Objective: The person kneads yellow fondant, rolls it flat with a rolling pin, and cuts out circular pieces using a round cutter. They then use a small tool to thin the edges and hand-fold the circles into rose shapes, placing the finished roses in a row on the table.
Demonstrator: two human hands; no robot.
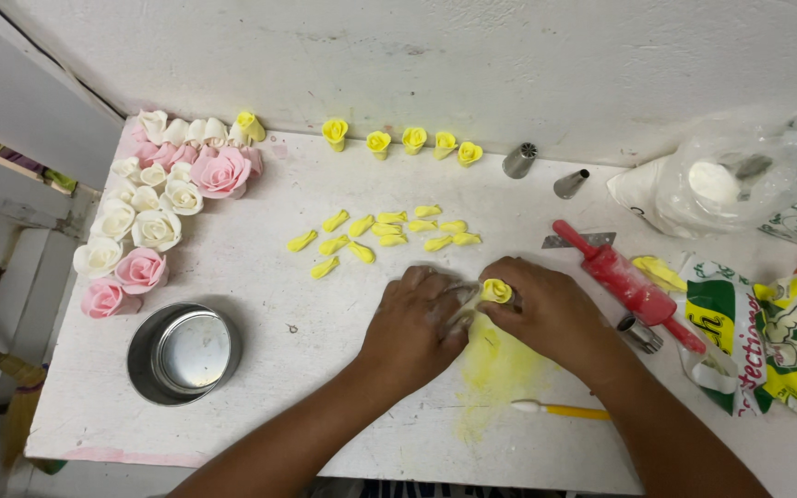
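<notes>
Right now your two hands meet over a small yellow rose (497, 290), which serves as the landmark for everything else. Your right hand (551, 314) pinches the rose between its fingertips, holding it upright above the white table (325, 304), probably so the petals keep their shape while you work on them. Your left hand (414, 323) presses in from the rose's left with fingers curled against its side; it seems to be wrapping or smoothing a petal on, though you cannot tell exactly what lies under those fingers.

Just below the rose a yellow dust smear (491, 369) stains the table, and a little further down lies a small yellow-handled tool (560, 409), close enough to reach. Above and left of the rose a scatter of loose yellow petals (382, 232) waits, laid flat and apart, likely so they do not stick together. Further up, along the wall, stand five finished yellow buds (402, 141), and well off to the left a cluster of pink and white roses (163, 198) sits out of the way. Right of the rose lie a red rolling pin (624, 281) and a small metal cutter (639, 334); far left and lower sits a round metal tin (184, 353).
</notes>
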